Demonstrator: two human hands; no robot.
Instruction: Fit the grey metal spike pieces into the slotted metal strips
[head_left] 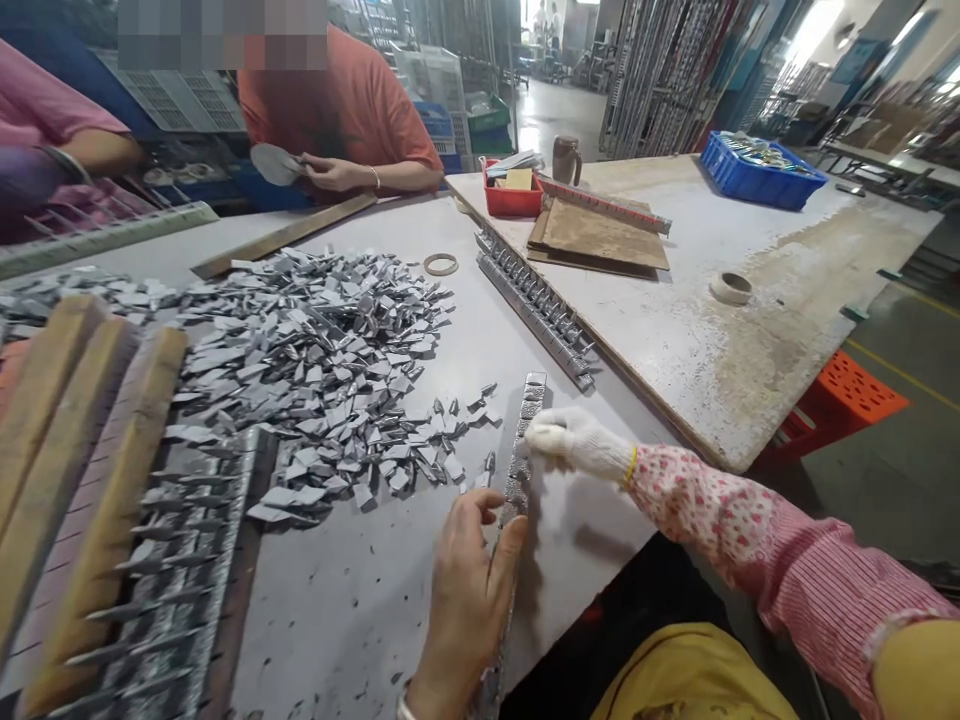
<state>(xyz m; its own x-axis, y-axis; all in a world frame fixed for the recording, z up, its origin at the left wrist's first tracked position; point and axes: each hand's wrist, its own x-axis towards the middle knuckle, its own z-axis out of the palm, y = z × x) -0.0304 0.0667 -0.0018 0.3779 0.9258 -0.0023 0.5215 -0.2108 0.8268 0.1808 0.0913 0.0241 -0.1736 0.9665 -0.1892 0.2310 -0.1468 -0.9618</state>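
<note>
A narrow strip (pixel 533 392) with a silvery, crinkled covering points away from me on the table. My left hand (pixel 469 575), bare, has its thumb and fingers around the near part of this strip. Farther along, my right hand (pixel 574 440), in a white knit glove, is closed with its fingertips against the strip; whatever they pinch is hidden. Left of my hands spreads a big pile of small grey, flat, pointed pieces (pixel 330 350). One such loose piece (pixel 490 464) lies just beside the strip.
At left, wooden bars (pixel 150 430) lie beside a silvery strip (pixel 244 480) set with pointed pieces. Another filled strip (pixel 532 310) rests along the raised board's edge. Beyond are a red bin (pixel 514 200), cardboard (pixel 600 237), a tape roll (pixel 731 288) and a blue basket (pixel 761 180). Two co-workers sit opposite.
</note>
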